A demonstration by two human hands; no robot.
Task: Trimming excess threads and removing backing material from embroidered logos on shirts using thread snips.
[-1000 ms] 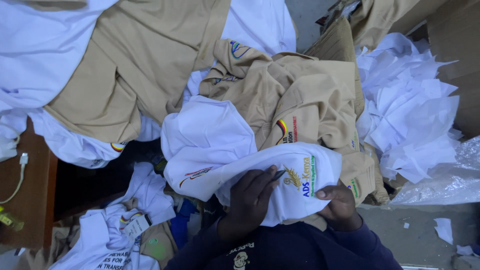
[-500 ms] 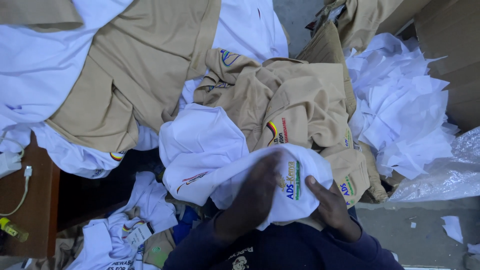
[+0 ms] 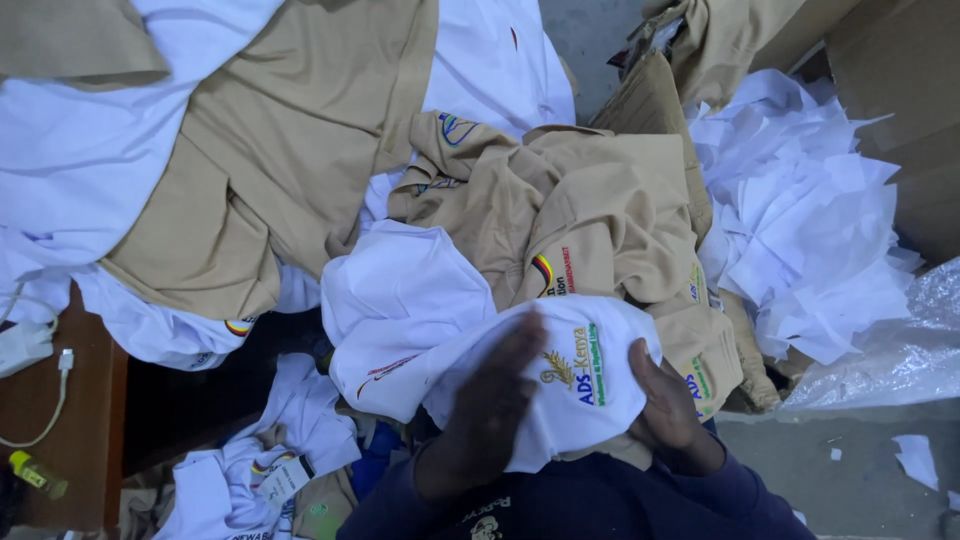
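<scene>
Setting: heaped workroom, khaki shirts and white shirts piled wall to wall, grey floor showing at lower right.
Landmark: white printed shirt, bunched low in the middle of the heap, just before the dark blue sleeves.
Change: since a second ago, bundle drawn tighter and rounder; left hand slid from flat on top to lower across its front, blurred with motion; emblem now turned up in plain view.
Meaning: seemingly mid-fold or smoothing, not finished.
Left hand: laid over the front of that shirt, fingers pressed together and stretched, palm down.
Right hand: gripping the right edge of that shirt, fingers curled into the cloth, tips hidden.
Containers: cardboard box far right of that shirt, contents out of sight; clear plastic bag to the right, flat, seemingly empty.
Loose paper: white sheets crumpled above right.
Left of that shirt: brown tabletop with white cable.
</scene>
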